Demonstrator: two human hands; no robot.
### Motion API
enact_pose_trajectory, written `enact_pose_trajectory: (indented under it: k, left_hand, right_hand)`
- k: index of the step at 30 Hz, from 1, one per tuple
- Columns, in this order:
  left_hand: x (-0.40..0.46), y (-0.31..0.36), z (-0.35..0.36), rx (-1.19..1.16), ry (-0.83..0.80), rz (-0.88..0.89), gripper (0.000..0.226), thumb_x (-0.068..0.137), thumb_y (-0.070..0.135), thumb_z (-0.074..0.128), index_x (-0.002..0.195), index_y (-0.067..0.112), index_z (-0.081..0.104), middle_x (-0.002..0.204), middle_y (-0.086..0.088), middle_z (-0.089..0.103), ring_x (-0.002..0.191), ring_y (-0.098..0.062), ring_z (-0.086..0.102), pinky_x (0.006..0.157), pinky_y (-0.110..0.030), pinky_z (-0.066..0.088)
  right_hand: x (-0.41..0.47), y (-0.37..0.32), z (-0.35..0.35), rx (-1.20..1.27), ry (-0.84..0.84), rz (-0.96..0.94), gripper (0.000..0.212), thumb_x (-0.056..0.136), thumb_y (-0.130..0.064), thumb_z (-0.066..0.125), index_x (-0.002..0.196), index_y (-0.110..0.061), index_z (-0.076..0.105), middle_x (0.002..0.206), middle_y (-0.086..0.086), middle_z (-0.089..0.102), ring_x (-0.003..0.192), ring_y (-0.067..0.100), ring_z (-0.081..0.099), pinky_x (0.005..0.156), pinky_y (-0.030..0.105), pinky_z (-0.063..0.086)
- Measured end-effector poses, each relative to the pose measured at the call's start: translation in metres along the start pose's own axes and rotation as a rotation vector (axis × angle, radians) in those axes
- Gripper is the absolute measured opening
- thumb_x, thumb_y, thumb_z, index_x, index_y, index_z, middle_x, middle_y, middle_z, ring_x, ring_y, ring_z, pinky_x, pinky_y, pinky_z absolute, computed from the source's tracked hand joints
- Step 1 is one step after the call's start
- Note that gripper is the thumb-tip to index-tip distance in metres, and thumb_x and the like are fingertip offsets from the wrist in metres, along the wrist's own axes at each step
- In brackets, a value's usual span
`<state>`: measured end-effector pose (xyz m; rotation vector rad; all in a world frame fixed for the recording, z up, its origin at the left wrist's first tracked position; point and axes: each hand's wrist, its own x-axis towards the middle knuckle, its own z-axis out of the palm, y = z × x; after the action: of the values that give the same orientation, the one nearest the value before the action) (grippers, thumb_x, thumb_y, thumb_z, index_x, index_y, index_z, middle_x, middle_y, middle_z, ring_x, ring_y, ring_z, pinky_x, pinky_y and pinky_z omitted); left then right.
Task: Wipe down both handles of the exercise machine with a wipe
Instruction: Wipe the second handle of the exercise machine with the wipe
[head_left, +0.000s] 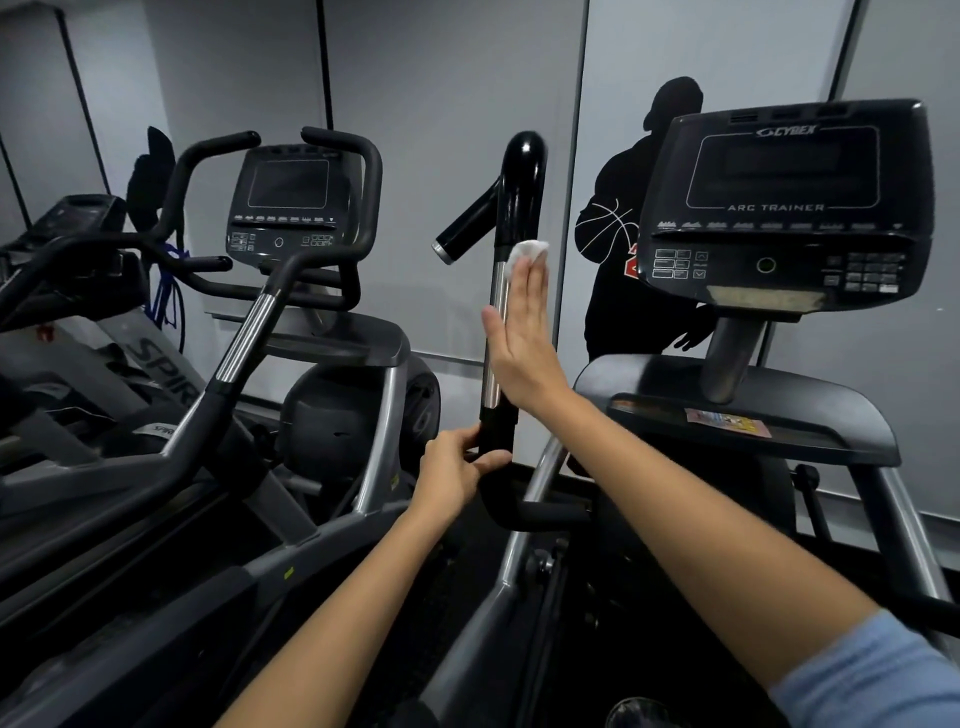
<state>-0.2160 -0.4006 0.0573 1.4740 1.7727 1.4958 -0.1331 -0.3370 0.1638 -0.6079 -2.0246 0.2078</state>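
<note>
The machine's left handle (511, 218) rises upright at centre, black at the top with a side grip and a chrome section lower down. My right hand (519, 332) lies flat against its right side, fingers straight, pressing a white wipe (527, 252) onto the tube at the fingertips. My left hand (452, 475) grips the black lower part of the same handle, fingers and thumb curled round it. The machine's right handle is out of view.
The Cybex Arc Trainer console (784, 208) sits at the right on its dark shelf (727, 405). A second machine (291, 218) with curved handlebars stands to the left. Grey wall panels with a black figure decal (628, 291) lie behind.
</note>
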Motion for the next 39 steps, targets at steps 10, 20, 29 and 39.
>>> enact_pose_trajectory:
  k: [10, 20, 29, 39]
  left_hand:
    - [-0.006, 0.001, -0.001, 0.087, 0.039, 0.077, 0.021, 0.087, 0.004, 0.056, 0.096, 0.018, 0.069, 0.085, 0.002, 0.072, 0.088, -0.012, 0.068, 0.078, -0.027, 0.055]
    - [-0.003, -0.002, -0.001, 0.023, 0.004, 0.097, 0.024, 0.083, 0.021, 0.069, 0.107, 0.024, 0.068, 0.095, 0.004, 0.074, 0.096, -0.009, 0.067, 0.091, -0.036, 0.053]
    - [0.0, -0.005, 0.0, -0.021, -0.005, 0.071, 0.03, 0.08, 0.022, 0.073, 0.109, 0.025, 0.069, 0.094, 0.005, 0.074, 0.094, -0.007, 0.068, 0.092, -0.036, 0.053]
    - [0.0, -0.005, 0.0, -0.046, -0.005, 0.068, 0.032, 0.078, 0.022, 0.075, 0.109, 0.026, 0.068, 0.095, 0.007, 0.074, 0.093, -0.007, 0.068, 0.092, -0.036, 0.053]
  right_hand:
    - [-0.101, 0.017, 0.03, 0.054, -0.149, 0.014, 0.067, 0.101, -0.024, 0.029, 0.143, -0.018, -0.022, 0.149, -0.003, -0.035, 0.138, 0.005, -0.028, 0.106, 0.006, -0.017]
    - [-0.064, 0.012, 0.022, 0.212, -0.035, 0.058, 0.064, 0.101, -0.028, 0.025, 0.146, -0.019, -0.02, 0.153, -0.005, -0.028, 0.14, 0.003, -0.022, 0.113, 0.017, -0.011]
    - [-0.038, 0.006, 0.009, 0.483, -0.022, 0.298, 0.058, 0.102, -0.032, 0.025, 0.149, -0.017, -0.006, 0.158, -0.003, -0.003, 0.139, -0.002, -0.001, 0.116, 0.024, 0.002]
    - [-0.046, 0.007, 0.008, 0.636, -0.077, 0.503, 0.056, 0.101, -0.04, 0.02, 0.149, -0.014, 0.008, 0.157, -0.001, 0.011, 0.144, 0.011, 0.009, 0.108, 0.021, 0.008]
